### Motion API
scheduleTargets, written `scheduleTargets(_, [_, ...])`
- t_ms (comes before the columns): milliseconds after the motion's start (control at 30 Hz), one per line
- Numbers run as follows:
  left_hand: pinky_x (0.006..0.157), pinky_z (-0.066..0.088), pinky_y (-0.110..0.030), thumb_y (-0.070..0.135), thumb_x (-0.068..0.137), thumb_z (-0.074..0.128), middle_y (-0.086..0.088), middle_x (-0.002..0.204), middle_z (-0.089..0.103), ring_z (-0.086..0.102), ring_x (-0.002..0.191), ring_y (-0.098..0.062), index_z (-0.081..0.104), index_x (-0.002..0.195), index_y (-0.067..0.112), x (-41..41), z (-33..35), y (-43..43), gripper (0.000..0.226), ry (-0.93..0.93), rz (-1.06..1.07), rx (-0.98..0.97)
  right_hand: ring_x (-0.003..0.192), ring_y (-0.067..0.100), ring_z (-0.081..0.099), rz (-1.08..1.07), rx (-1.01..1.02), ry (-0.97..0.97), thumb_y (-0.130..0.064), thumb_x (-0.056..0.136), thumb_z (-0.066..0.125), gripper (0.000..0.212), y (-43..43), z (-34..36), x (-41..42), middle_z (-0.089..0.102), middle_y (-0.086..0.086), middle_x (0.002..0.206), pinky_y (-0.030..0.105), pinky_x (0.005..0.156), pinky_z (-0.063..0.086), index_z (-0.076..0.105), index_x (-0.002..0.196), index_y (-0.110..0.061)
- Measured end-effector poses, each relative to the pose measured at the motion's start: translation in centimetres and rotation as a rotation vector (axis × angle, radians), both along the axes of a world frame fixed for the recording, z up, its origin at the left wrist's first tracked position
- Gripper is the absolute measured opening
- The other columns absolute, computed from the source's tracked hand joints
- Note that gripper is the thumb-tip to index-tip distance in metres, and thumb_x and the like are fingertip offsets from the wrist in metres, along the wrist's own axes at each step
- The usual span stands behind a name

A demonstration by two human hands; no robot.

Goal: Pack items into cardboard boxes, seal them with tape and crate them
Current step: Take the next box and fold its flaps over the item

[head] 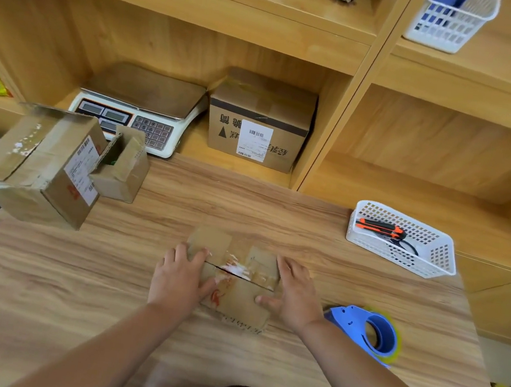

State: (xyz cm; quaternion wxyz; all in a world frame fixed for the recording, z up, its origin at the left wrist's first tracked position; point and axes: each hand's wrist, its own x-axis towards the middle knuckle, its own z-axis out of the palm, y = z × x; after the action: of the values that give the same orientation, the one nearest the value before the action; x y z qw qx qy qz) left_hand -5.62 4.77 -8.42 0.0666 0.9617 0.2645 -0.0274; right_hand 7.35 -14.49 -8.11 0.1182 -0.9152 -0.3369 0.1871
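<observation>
1. Small cardboard box (234, 294): it sits near the middle of the worktop (73, 283), close to the person, with both top flaps folded down so they meet along a seam across the lid. Scraps of old tape show on it, but no fresh strip crosses the seam.
2. The left hand (179, 280) lies over the box's left edge. Its fingers (197, 255) are fairly straight and close together, pressing on the far flap, with the thumb laid across the near one.
3. The right hand (294, 299) mirrors it on the right edge, fingers (285, 267) flat along the side and thumb resting on the near flap. Neither hand pinches or lifts anything.
4. Step in hand, as I judge it: closing the box and holding the flaps shut, just ahead of taping.
5. The blue tape dispenser (369, 333) lies on the worktop just right of the right wrist. The next move probably calls for that hand to let go and fetch it while the left keeps both flaps down, then run tape along the seam.
6. Farther out, a white basket (434, 259) holds an orange knife (379, 228). Two more boxes, one large (33, 164) and one open (121, 162), stand at the left edge. A scale (142, 103) and a labelled box (258, 122) sit on the shelf behind.
</observation>
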Motion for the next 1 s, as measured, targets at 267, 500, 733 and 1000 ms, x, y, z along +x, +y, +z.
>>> scheduleTargets(267, [0.105, 0.026, -0.039, 0.048, 0.084, 0.035, -0.017, 0.125, 0.059, 0.052, 0.124, -0.030, 0.063, 0.103, 0.001, -2.1, -1.8, -1.7, 0.058, -0.019, -0.114, -0.034, 0.129, 0.029, 0.041, -0.058, 0.032, -0.091, -0.083, 0.076, -0.002, 0.108, -3.9, -0.5, -1.0, 0.045, 0.009, 0.141, 0.038, 0.107, 0.031, 0.042, 0.140, -0.007])
scheduleTargets(500, [0.114, -0.014, -0.031, 0.056, 0.078, -0.011, -0.002, 0.156, -0.006, -0.016, 0.139, -0.011, -0.003, 0.148, 0.014, -2.1, -2.2, -1.8, 0.081, -0.033, -0.127, -0.074, 0.086, 0.034, 0.064, -0.205, -0.124, -0.377, -0.032, 0.058, 0.088, 0.053, -9.9, -1.5, -0.1, 0.066, 0.010, 0.100, 0.044, 0.070, 0.052, 0.069, 0.101, -0.008])
scheduleTargets(733, [0.118, -0.003, -0.034, 0.054, 0.078, -0.009, -0.003, 0.158, 0.011, 0.002, 0.147, -0.017, 0.018, 0.150, 0.014, -1.4, -2.2, -2.2, 0.087, -0.049, -0.098, -0.125, 0.107, 0.036, 0.055, -0.511, -0.269, -0.343, -0.036, 0.068, 0.082, 0.080, -13.0, -1.8, -1.2, 0.054, 0.017, 0.120, 0.048, 0.092, 0.042, 0.048, 0.133, -0.005])
scheduleTargets(1000, [0.117, -0.002, -0.034, 0.048, 0.094, 0.005, -0.004, 0.159, 0.008, 0.000, 0.147, -0.018, 0.014, 0.151, 0.014, -0.2, -1.6, -3.5, 0.067, -0.040, -0.124, -0.144, 0.111, 0.021, 0.055, -0.568, -0.347, -0.221, -0.020, 0.092, 0.051, 0.034, -13.8, -2.3, -1.4, 0.061, 0.002, 0.118, 0.027, 0.097, 0.034, 0.044, 0.124, -0.012])
